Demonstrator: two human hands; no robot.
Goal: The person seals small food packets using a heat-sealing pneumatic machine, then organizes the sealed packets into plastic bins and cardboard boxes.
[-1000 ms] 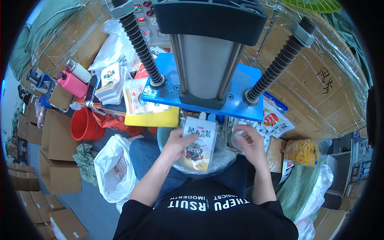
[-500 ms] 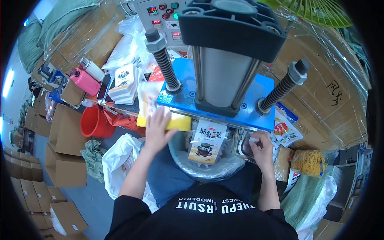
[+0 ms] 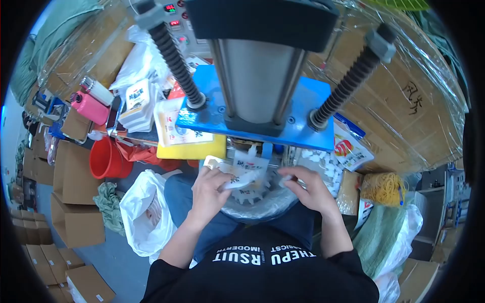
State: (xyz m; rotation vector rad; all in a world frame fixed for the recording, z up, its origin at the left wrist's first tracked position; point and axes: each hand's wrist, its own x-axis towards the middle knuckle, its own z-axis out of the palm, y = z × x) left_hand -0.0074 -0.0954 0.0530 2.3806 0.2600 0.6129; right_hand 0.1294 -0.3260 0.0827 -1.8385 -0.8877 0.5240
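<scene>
My left hand (image 3: 208, 191) is closed on a white printed pouch (image 3: 242, 179), held in front of the machine's blue plate (image 3: 303, 108). To its right, my right hand (image 3: 308, 189) pinches a small white piece (image 3: 287, 178) between thumb and fingers. Another printed pouch (image 3: 248, 164) with a white spout hangs under the plate, behind my hands. A yellow block (image 3: 192, 147) with printed pouches on it lies left of the plate. White small pieces (image 3: 328, 169) fill a tray right of the plate.
A red bucket (image 3: 105, 157) and an open white bag (image 3: 146, 207) stand at the left. Stacked pouches (image 3: 137, 108) lie near a pink bottle (image 3: 88, 107). Yellow rubber bands (image 3: 382, 189) sit at the right, below a large cardboard box (image 3: 404, 111).
My left hand has left the yellow block and now holds a pouch near the middle. My right hand has moved inward from the tray with a white piece. The view has shifted.
</scene>
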